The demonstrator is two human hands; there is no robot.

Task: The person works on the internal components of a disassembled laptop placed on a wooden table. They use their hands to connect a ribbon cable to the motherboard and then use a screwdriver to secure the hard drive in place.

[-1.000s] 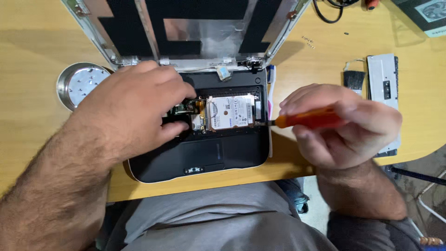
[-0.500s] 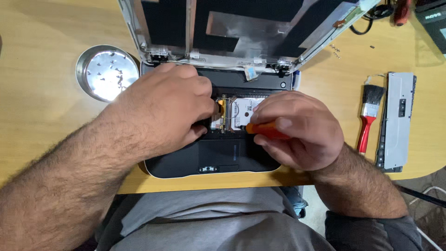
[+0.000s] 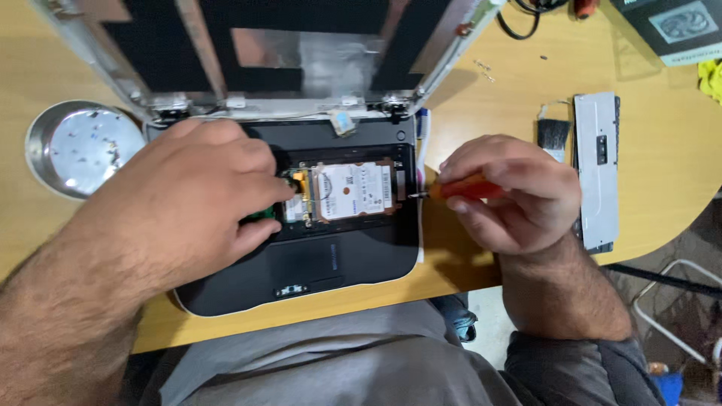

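**Opened laptop on the bench, both hands at the drive bay**

An opened laptop (image 3: 301, 278) is shown lying on a wooden bench (image 3: 496, 98), its keyboard cover removed and its lid tilted back. A hard drive (image 3: 353, 189) is seen seated in the bay at the middle of the base. The left hand (image 3: 192, 199) is laid over the left part of the base, its fingertips pressed onto a small green circuit board (image 3: 263, 214) just beside the drive; whether the board is pinched or only touched cannot be told, since the fingers hide it. The right hand (image 3: 511, 192) is closed around the orange handle of a screwdriver (image 3: 462, 188), whose tip is pointed at the right edge of the base.

Compared with half a second earlier, the right hand has been drawn off the drive and out to the laptop's right side, so that the drive, formerly covered, is now exposed, while the left hand has been kept in place. The work is judged to be centred on the left of the bay.

A round metal dish (image 3: 83, 146) is set to the left, a brush (image 3: 555, 135) and a long grey panel (image 3: 598, 169) to the right.
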